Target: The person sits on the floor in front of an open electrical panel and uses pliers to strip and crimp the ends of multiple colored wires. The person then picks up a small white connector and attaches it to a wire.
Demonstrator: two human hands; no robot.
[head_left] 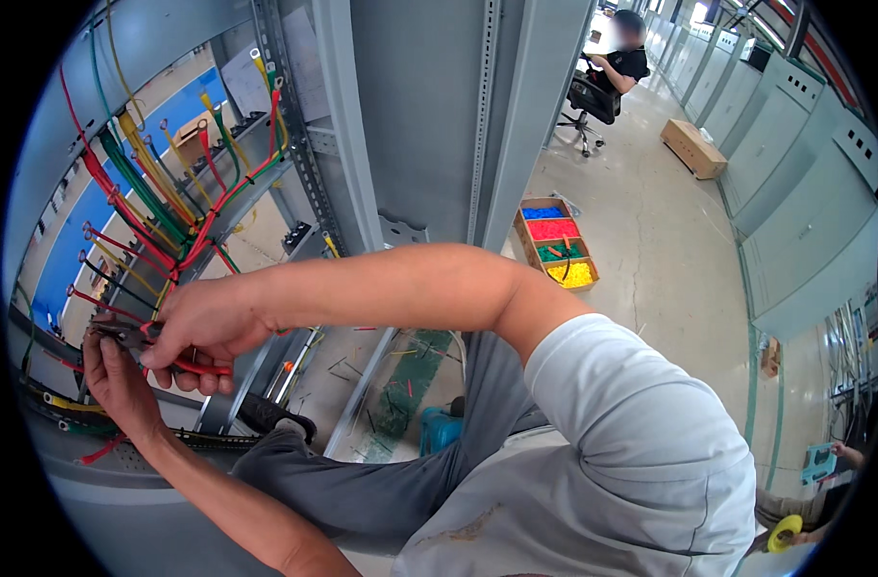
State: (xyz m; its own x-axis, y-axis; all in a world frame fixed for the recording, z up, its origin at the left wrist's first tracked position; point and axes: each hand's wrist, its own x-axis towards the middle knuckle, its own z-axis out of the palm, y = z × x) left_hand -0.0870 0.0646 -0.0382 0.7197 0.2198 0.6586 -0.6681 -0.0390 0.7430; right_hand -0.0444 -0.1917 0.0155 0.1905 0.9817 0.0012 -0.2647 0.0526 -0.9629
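Holding stiff-looking pliers by their easy-to-grab handles, the right hand is curling; the left hand is sitting below them, grip unclear.

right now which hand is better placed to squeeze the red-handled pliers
Probably the right hand: it is wrapped around the red handles of the pliers, while the left hand is up by their dark head, away from the grips.

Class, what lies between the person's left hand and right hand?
The head view shows red-handled pliers there: the right hand is closed around the handles, and the dark metal end sits at the left hand.
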